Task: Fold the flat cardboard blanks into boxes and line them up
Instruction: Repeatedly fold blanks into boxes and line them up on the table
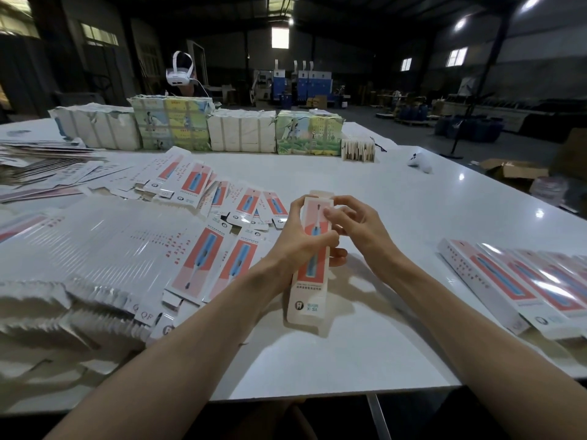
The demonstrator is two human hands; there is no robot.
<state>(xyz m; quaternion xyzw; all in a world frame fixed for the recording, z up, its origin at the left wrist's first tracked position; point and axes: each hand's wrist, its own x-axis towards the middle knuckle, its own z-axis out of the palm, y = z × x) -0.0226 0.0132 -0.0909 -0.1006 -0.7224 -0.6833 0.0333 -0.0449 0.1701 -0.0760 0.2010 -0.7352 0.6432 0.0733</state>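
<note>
Working in a dim warehouse, at a glossy white bench (381, 198) catching the ceiling lights. Lying fanned along the left edge, overlapping and slick-looking: flat blanks (111, 242), likely sliding out of order if nudged by a forearm. Gripping the half-folded box (308, 300) round its middle: left hand (298, 246), fingers curled. Pinching the upper end, thumb pressing on the printed face: right hand (362, 230). Risking, by this reading, a creased or skewed end flap if pushing in before squaring the sleeve. Being held tilted between both hands near the front edge, lower end hanging close over the bench, touching or not impossible to tell. Lining up side by side toward the right edge: finished boxes (508, 281).
</note>
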